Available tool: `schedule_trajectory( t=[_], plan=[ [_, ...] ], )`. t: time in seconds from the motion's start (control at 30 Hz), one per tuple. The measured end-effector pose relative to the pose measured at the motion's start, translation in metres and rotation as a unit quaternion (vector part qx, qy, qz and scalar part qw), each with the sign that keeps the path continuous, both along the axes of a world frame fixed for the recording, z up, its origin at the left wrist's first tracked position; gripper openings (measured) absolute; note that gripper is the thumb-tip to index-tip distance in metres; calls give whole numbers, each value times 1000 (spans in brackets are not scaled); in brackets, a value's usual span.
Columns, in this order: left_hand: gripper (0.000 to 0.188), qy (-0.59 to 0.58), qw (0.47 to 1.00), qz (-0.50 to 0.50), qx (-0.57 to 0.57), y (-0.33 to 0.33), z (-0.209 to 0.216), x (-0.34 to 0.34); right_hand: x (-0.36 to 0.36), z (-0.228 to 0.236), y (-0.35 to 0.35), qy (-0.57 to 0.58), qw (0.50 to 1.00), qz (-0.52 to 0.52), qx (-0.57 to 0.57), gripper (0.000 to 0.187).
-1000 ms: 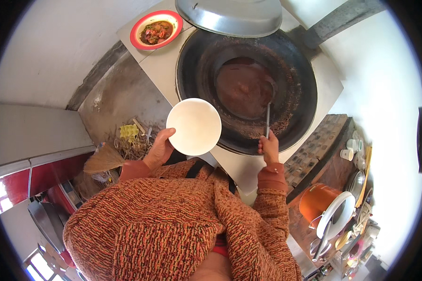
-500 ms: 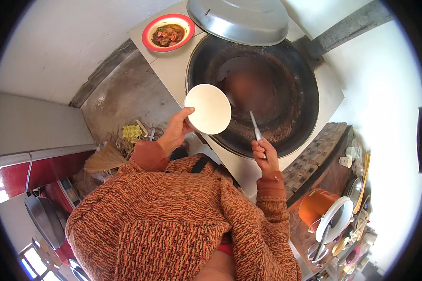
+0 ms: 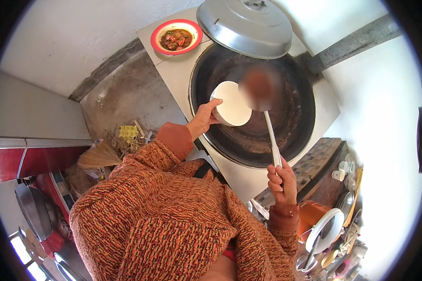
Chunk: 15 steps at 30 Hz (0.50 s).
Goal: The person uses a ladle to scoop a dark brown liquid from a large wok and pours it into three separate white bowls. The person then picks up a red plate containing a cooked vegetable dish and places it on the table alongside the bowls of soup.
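Note:
My left hand (image 3: pixel 205 114) grips a white bowl (image 3: pixel 234 105) by its near-left side, thumb over the rim. The bowl is held over the left part of a large dark wok (image 3: pixel 290 136), its pale inside facing up. In my right hand (image 3: pixel 282 180) is a long-handled cooking utensil (image 3: pixel 273 140), fingers wrapped round its light grip. Its shaft points up into the wok, close to the bowl's right side. A reddish-brown blur covers the utensil's head, so I cannot tell its shape.
A red-rimmed plate (image 3: pixel 155 39) of cooked food stands at the wok's upper left. A metal lid (image 3: pixel 248 30) leans behind the wok. To the right are a tiled ledge (image 3: pixel 321 154) and an orange bucket (image 3: pixel 312 213). A straw broom (image 3: pixel 98 157) lies at lower left.
My left hand has moved the bowl right, further over the wok. My right hand has drawn back toward me and slightly right, showing more of the utensil's shaft.

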<state>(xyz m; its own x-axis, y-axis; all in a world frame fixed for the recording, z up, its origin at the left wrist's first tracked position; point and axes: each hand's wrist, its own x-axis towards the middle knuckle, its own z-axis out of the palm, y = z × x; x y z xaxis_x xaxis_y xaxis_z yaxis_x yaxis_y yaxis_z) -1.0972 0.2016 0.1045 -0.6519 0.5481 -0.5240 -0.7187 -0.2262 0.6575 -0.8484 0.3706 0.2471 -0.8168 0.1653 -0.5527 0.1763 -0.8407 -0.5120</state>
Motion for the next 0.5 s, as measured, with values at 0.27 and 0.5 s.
schedule_trajectory(
  t=[0.27,0.5],
  plan=[
    [61,-6,998,-7,58,19,14,-4,18,15,-19,-21,996,17,90,57],
    [56,-14,995,9,100,9,14,2,35,0,-42,-50,949,43,308,61]
  ],
)
